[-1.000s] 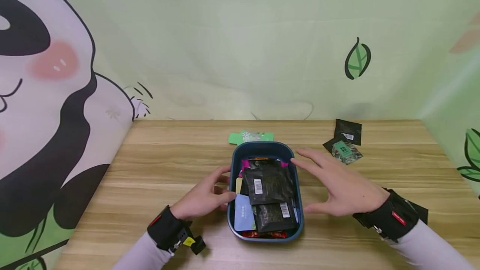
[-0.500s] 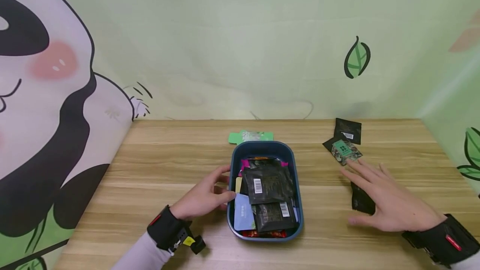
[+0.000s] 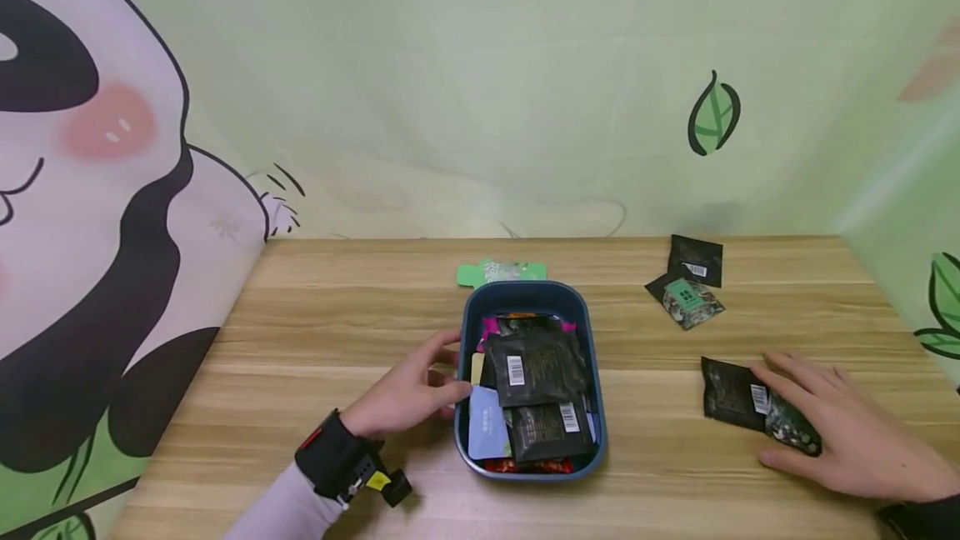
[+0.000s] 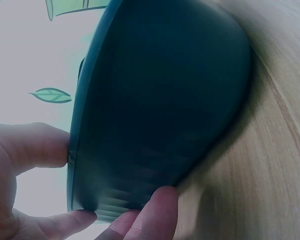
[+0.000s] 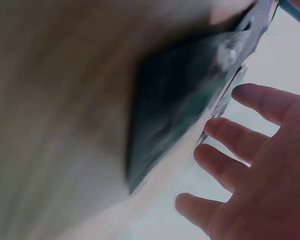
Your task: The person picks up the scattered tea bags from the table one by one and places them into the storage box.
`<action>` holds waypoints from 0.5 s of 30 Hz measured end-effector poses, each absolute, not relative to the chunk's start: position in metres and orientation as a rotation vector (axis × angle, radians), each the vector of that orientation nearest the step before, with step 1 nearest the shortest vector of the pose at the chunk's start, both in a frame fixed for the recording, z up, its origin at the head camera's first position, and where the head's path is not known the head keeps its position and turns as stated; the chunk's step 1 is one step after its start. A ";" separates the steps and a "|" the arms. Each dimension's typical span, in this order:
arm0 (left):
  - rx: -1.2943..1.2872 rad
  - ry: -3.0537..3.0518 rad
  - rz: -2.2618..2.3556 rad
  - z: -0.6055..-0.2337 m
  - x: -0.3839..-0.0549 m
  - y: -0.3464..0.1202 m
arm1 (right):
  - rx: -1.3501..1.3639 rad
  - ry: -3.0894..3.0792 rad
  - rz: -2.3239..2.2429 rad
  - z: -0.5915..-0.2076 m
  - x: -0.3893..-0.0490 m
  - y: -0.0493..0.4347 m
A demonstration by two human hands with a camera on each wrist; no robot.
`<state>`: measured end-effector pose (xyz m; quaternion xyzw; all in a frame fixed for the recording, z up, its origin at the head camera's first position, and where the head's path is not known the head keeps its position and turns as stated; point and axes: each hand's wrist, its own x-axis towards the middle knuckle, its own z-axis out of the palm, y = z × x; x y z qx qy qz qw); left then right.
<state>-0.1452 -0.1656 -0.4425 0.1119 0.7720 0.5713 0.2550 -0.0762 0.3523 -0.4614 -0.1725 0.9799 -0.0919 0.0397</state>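
Packed with black sachets, a light-blue packet and other wrappers, a deep blue plastic box (image 3: 596, 407) stands on the table. My left hand (image 3: 408, 390) is at its left side, thumb against the rim and fingertips touching the outer wall (image 4: 160, 95). At the right, my right hand (image 3: 847, 432) hovers over or touches a dark patterned sachet (image 3: 791, 425), partly covered by the hand. A black sachet (image 3: 731, 394) with a barcode label lies against it. In the right wrist view the fingers of my right hand (image 5: 270, 165) are spread above a dark sachet (image 5: 175, 95).
Farther back at the right lie a black sachet (image 3: 696, 260) and a patterned sachet with a green label (image 3: 692, 302), overlapping. Behind the box is a flattened green carton (image 3: 506, 273). A printed cloth backdrop (image 3: 420, 107) rises at the table's far edge.
My right hand has moved from beside the box to the right, over the sachets at the table's right side. The left hand and the box have stayed in place.
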 end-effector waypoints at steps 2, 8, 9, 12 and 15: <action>0.301 2.097 1.554 -0.442 -0.145 -0.166 | -0.496 2.996 -0.248 -0.463 -0.074 0.354; 0.301 2.093 1.558 -0.442 -0.145 -0.166 | -0.433 2.997 -0.188 -0.468 -0.070 0.361; 0.301 2.092 1.557 -0.441 -0.145 -0.166 | -0.437 3.002 -0.191 -0.468 -0.069 0.363; 0.301 2.087 1.559 -0.441 -0.144 -0.166 | -0.452 3.014 -0.186 -0.468 -0.068 0.368; 0.303 2.089 1.558 -0.441 -0.145 -0.166 | -0.457 3.019 -0.178 -0.466 -0.069 0.371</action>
